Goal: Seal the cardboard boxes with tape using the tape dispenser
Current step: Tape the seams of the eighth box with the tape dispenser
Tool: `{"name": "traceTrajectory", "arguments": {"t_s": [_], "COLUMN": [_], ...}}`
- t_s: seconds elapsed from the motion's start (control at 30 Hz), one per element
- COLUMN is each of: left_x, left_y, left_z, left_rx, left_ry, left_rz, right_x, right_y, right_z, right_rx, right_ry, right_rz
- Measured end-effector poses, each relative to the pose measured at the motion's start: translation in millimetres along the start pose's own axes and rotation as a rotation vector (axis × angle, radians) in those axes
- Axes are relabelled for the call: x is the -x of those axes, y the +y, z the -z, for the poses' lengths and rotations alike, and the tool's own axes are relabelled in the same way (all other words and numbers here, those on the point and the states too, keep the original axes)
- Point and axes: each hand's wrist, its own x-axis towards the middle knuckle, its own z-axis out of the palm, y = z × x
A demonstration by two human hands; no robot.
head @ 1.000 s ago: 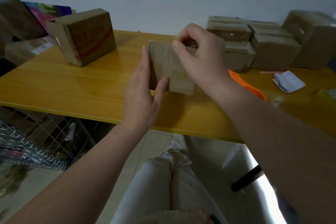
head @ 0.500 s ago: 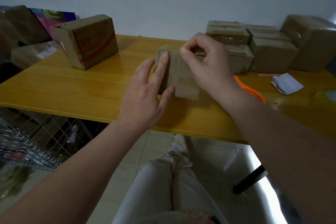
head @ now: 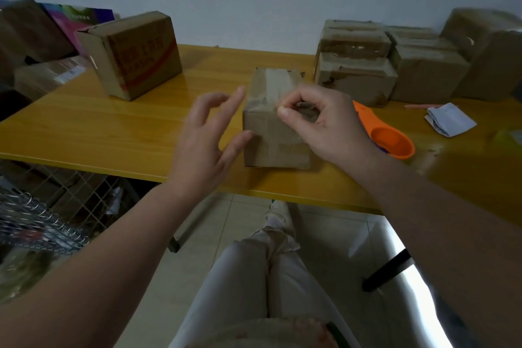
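A yellow wooden bench (head: 113, 132) is seen, with a stack of sealed boxes (head: 356, 76) at its far right corner and a red-printed box (head: 135, 56) set near its far left corner. A small cardboard box (head: 268, 144) is stood near the front edge, at the middle. The left hand (head: 203, 147), blurred, is held open with fingers spread just beside the box's left side. The right hand (head: 333, 127) is curled at the box's top near edge, thumb and forefinger pinched on the tape strip (head: 272, 79) laid over the top. An orange tape dispenser (head: 391, 142) is lain just right of this hand, and a folded white paper (head: 449, 120) further right.
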Motion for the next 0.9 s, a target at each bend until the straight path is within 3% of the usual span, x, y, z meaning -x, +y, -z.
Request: {"name": "traceTrajectory", "arguments": {"t_s": [0.2,0.5,0.63,0.73,0.83,0.9], "left_x": [-9,-11,-30,-40,-36,-31], "left_y": [1,6,10,15,16,11], "left_z": [2,-2,5,-2,-15,-21], "left_rx": [0.042,0.128,0.233,0.059,-0.189,-0.32], "left_ry": [-0.041,-0.18,-0.262,-0.379,-0.603,-0.637], "left_rz": [-0.072,-0.09,-0.055,-0.237,-0.446,-0.554], "right_x": [11,22,20,12,5,3], "right_y": [8,21,25,30,35,36], "right_z": [-1,13,31,39,39,36], "right_rx": [0.011,0.155,0.027,-0.124,-0.073,-0.02], "right_ry": [-0.06,-0.326,-0.285,-0.243,-0.314,-0.35], "right_rz": [0.043,-0.023,-0.155,-0.33,-0.355,-0.348]}}
